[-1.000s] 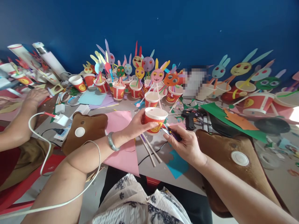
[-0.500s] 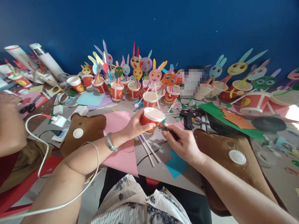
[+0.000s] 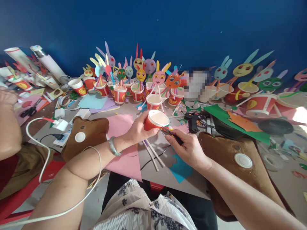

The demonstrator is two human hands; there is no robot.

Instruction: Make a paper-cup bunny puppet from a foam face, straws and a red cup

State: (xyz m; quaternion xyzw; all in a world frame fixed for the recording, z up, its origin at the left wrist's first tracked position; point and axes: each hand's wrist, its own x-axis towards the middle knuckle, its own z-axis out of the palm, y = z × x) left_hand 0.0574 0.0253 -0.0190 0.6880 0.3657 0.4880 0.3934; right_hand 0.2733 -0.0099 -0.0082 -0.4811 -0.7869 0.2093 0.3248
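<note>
A red paper cup (image 3: 158, 118) with a white inside is held in my left hand (image 3: 137, 127), its thumb across the near side and its mouth tilted toward me. My right hand (image 3: 188, 145) is closed around a slim dark-handled pointed tool (image 3: 176, 136). The tool's tip meets the lower near side of the cup, by my left thumb. Whether it is a knife or scissors I cannot tell. Pale paper sticks (image 3: 153, 155) lie on the table below the cup. Pink paper (image 3: 124, 153) lies under my left wrist, and blue paper (image 3: 181, 169) below my right hand.
Several cups with paper rabbit faces, one of them pink (image 3: 158, 77), stand along the blue wall. A black glue gun (image 3: 192, 121) lies behind my right hand. Brown plush warmers (image 3: 83, 135) flank me. A white cable (image 3: 93, 188) crosses my left arm. Another person's arm (image 3: 9, 127) is at left.
The cup has tipped slightly more toward me in my left hand. My right hand and the tool have dropped a little at the cup's side.
</note>
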